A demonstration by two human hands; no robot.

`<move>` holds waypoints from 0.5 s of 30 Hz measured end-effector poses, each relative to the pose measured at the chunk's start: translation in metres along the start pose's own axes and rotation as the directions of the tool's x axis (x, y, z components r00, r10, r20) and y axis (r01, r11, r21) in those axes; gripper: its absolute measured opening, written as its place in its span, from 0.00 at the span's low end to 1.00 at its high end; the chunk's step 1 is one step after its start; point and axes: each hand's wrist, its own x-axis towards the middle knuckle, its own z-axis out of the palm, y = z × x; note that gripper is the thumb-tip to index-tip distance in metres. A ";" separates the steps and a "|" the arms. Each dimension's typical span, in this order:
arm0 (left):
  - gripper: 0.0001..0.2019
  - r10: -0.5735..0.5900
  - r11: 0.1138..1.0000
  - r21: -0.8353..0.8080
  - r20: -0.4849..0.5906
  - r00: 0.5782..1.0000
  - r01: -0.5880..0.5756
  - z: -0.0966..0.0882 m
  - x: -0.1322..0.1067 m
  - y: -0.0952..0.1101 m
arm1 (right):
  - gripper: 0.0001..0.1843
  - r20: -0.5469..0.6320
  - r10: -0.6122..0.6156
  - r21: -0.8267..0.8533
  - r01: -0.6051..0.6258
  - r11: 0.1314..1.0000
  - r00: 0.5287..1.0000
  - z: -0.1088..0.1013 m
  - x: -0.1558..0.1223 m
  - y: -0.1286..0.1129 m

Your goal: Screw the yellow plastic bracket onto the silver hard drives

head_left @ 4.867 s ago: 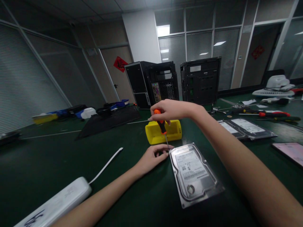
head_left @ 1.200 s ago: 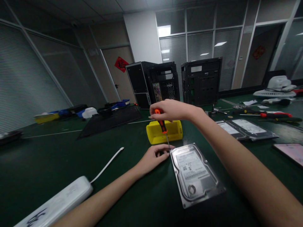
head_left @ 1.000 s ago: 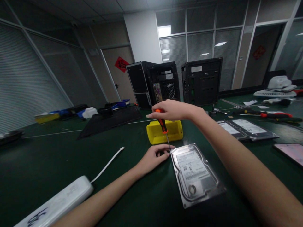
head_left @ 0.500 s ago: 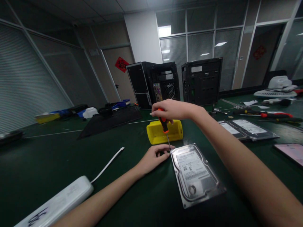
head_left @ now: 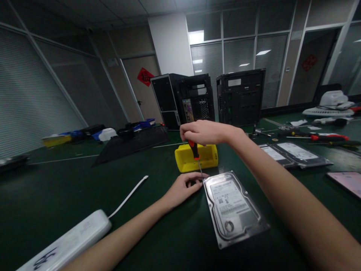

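Note:
A silver hard drive (head_left: 234, 210) lies label up on the green table, its far left corner between the thumb and index finger of my left hand (head_left: 184, 188). My right hand (head_left: 201, 132) is above that corner, fingers closed over the red end of a screwdriver (head_left: 195, 151). The screwdriver leans slightly, handle up, and its shaft runs down to the drive's corner by my left fingertips. The exact spot where the tip meets the drive is too small to make out. Just behind the screwdriver stands a yellow plastic tray (head_left: 211, 156).
More hard drives (head_left: 299, 152) lie to the right, near a pink phone-like slab (head_left: 346, 182) and several hand tools (head_left: 328, 137). Black computer cases (head_left: 239, 98) stand at the back. At the lower left is a white power strip (head_left: 76, 239); a black mat (head_left: 132, 145) lies farther back.
My right hand has turned and shifted slightly on the screwdriver's handle, its fingers curling lower over the end. The left hand and the hard drive stay put.

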 end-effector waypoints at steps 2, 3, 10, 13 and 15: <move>0.16 0.001 1.000 0.002 0.001 1.000 -0.001 0.000 0.000 0.000 | 0.15 -0.019 -0.002 -0.023 0.002 1.000 1.000 0.000 0.001 0.001; 0.16 0.001 1.000 0.005 0.001 1.000 -0.001 0.001 0.000 0.000 | 0.16 -0.022 0.001 -0.029 -0.001 1.000 1.000 0.001 0.001 0.001; 0.16 0.003 1.000 0.030 -0.002 1.000 -0.003 0.000 0.000 0.001 | 0.20 0.062 0.028 0.080 -0.033 0.996 0.998 -0.001 0.000 0.000; 0.16 -0.003 0.999 0.035 0.000 1.000 0.003 -0.001 0.000 0.003 | 0.21 0.060 0.059 0.090 -0.064 0.994 0.996 -0.002 0.000 0.000; 0.16 -0.010 0.999 0.042 -0.002 1.000 0.010 -0.001 -0.001 0.004 | 0.24 0.048 0.089 0.074 -0.092 0.993 0.995 -0.002 0.000 0.001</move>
